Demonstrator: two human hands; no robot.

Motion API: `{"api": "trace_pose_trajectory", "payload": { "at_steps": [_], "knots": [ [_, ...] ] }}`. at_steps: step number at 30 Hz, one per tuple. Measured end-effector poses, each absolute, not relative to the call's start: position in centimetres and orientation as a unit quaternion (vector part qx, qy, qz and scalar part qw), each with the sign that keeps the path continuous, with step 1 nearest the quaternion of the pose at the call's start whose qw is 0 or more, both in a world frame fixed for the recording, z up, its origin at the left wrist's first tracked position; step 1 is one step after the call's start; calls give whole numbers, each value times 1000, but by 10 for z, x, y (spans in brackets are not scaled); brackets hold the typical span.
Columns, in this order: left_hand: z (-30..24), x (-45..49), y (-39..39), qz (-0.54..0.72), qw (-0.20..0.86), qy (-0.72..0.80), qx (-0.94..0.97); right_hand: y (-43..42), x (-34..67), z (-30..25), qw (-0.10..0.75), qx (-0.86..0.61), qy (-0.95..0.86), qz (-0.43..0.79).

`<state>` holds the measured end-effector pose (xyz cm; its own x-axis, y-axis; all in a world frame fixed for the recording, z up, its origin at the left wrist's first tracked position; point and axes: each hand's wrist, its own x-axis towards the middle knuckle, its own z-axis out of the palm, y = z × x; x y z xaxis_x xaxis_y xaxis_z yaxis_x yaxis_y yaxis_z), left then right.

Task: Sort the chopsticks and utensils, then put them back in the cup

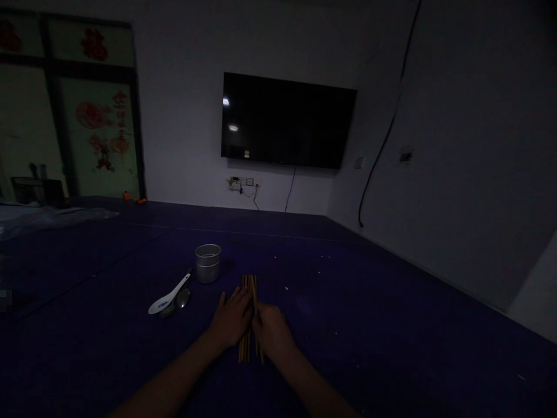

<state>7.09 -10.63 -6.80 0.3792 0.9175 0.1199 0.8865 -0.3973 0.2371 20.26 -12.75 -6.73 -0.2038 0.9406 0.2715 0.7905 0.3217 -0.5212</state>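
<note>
A bundle of wooden chopsticks (249, 285) lies on a dark blue surface (369, 325), pointing away from me. My left hand (232, 321) rests on the bundle's left side with its fingers stretched flat. Against the right side my right hand (270, 330) is curled, its fingers closed on the sticks. Both hands cover the bundle's middle; the ends stick out above and below them. The room is dim.
A small metal cup (208, 262) stands just beyond the hands to the left. A white ceramic spoon (169, 296) lies on a metal spoon (181, 298) left of it. A black TV (287, 119) hangs on the far wall. Clear plastic sheeting (39, 217) lies far left.
</note>
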Motion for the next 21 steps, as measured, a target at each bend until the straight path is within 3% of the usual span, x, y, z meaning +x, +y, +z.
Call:
{"api": "trace_pose_trajectory", "payload": {
  "at_steps": [21],
  "knots": [
    [-67, 71, -108, 108, 59, 536, 835, -121, 206, -65, 302, -526, -787, 111]
  ]
}}
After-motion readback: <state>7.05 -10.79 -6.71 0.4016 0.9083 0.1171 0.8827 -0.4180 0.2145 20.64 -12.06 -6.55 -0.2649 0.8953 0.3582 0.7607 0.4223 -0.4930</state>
